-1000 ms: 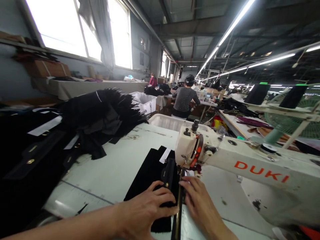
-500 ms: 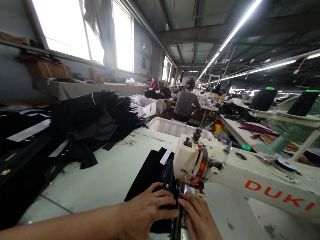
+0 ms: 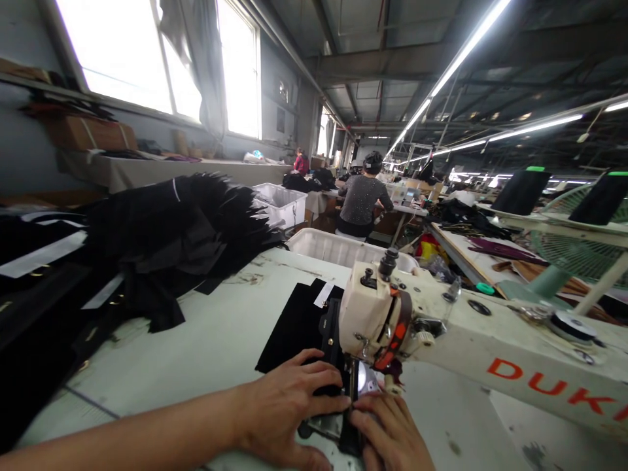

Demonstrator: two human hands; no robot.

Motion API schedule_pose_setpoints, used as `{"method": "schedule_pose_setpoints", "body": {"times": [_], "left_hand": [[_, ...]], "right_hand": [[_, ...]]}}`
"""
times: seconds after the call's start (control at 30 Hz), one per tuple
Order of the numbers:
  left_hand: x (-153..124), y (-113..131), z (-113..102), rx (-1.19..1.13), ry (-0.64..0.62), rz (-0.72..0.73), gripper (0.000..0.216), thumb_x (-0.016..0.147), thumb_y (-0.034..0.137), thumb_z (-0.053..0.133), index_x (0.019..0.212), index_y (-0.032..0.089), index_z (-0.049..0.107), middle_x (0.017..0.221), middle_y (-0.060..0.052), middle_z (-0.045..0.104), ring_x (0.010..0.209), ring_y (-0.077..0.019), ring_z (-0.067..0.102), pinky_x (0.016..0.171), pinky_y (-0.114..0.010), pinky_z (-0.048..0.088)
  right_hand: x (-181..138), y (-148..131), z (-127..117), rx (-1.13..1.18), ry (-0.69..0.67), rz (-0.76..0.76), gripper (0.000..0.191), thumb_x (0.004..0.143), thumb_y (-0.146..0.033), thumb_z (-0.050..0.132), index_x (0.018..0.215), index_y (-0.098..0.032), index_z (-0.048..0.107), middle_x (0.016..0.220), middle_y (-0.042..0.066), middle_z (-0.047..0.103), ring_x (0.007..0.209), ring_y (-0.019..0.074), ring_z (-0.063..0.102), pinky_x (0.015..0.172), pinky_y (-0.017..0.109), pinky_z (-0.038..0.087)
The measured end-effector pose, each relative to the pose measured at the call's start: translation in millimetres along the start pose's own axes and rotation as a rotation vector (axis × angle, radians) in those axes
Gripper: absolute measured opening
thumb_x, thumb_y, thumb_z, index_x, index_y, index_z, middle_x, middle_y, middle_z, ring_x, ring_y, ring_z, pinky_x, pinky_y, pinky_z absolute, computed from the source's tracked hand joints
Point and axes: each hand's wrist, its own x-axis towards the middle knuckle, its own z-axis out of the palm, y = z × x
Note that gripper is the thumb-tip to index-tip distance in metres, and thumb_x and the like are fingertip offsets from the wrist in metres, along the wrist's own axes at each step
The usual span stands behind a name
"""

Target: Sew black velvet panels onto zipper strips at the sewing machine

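Note:
A black fabric piece (image 3: 289,327) lies on the pale sewing table, partly under the head of a white sewing machine (image 3: 366,320). It carries a white label strip (image 3: 324,295), a dark trim band and a small gold-coloured stud (image 3: 330,341). My left hand (image 3: 294,399) rests flat on the cloth with its fingers spread, just left of the needle area. My right hand (image 3: 390,428) is at the cloth's near right edge, fingers bent and closed on it. Its thumb is hidden. Beside the needle area a lit spot shines on the machine bed.
A heap of black fabric pieces (image 3: 161,229) covers the table's left side. Behind the machine stands a white plastic bin (image 3: 338,248). Thread cones (image 3: 520,190) and a green fan (image 3: 564,242) are at the right. A co-worker (image 3: 366,199) sits ahead, facing away.
The black fabric piece has slid forward under the machine head, and a metal plate now shows near its close edge. Both hands stay beside the needle area; the view has shifted slightly.

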Motion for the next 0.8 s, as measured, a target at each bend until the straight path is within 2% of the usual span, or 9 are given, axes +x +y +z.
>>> {"method": "schedule_pose_setpoints", "body": {"times": [0.13, 0.27, 0.43, 0.63, 0.8], "left_hand": [[0, 0, 0, -0.034, 0.010, -0.026, 0.066, 0.082, 0.057, 0.070, 0.139, 0.026, 0.054, 0.134, -0.009, 0.058, 0.121, -0.0295, 0.057, 0.118, -0.049, 0.023], [2, -7, 2, -0.055, 0.070, -0.014, 0.067, 0.080, 0.058, 0.072, 0.138, 0.029, 0.055, 0.133, -0.006, 0.059, 0.121, -0.0286, 0.057, 0.119, -0.047, 0.022], [5, -14, 4, -0.041, 0.070, -0.032, 0.070, 0.080, 0.060, 0.071, 0.139, 0.028, 0.054, 0.135, -0.006, 0.058, 0.124, -0.0285, 0.055, 0.120, -0.047, 0.019], [4, -15, 5, -0.066, 0.094, -0.025, 0.068, 0.081, 0.061, 0.069, 0.139, 0.030, 0.054, 0.136, -0.006, 0.057, 0.125, -0.0263, 0.055, 0.121, -0.044, 0.017], [4, -18, 9, -0.055, 0.098, -0.031, 0.069, 0.080, 0.063, 0.069, 0.139, 0.030, 0.054, 0.137, -0.005, 0.056, 0.124, -0.0266, 0.055, 0.121, -0.044, 0.016]], "right_hand": [[-2, -1, 4, -0.040, 0.025, 0.010, 0.040, 0.078, -0.004, 0.044, 0.105, -0.026, 0.063, 0.097, -0.002, 0.070, 0.094, 0.0164, 0.067, 0.095, 0.032, 0.049], [-7, 6, 7, -0.145, 0.007, -0.067, 0.043, 0.078, -0.003, 0.043, 0.109, -0.024, 0.063, 0.102, -0.001, 0.071, 0.098, 0.0181, 0.068, 0.093, 0.034, 0.051], [-14, 14, 14, -0.236, -0.026, -0.128, 0.043, 0.081, -0.006, 0.046, 0.117, -0.022, 0.063, 0.111, 0.000, 0.071, 0.098, 0.0190, 0.069, 0.088, 0.036, 0.056], [-17, 16, 17, -0.247, -0.009, -0.137, 0.043, 0.082, -0.007, 0.047, 0.120, -0.019, 0.063, 0.112, 0.003, 0.071, 0.101, 0.0197, 0.069, 0.089, 0.035, 0.056], [-13, 12, 14, -0.259, -0.063, -0.138, 0.045, 0.079, -0.005, 0.047, 0.120, -0.017, 0.062, 0.113, 0.006, 0.071, 0.103, 0.0209, 0.068, 0.088, 0.033, 0.057]]}}
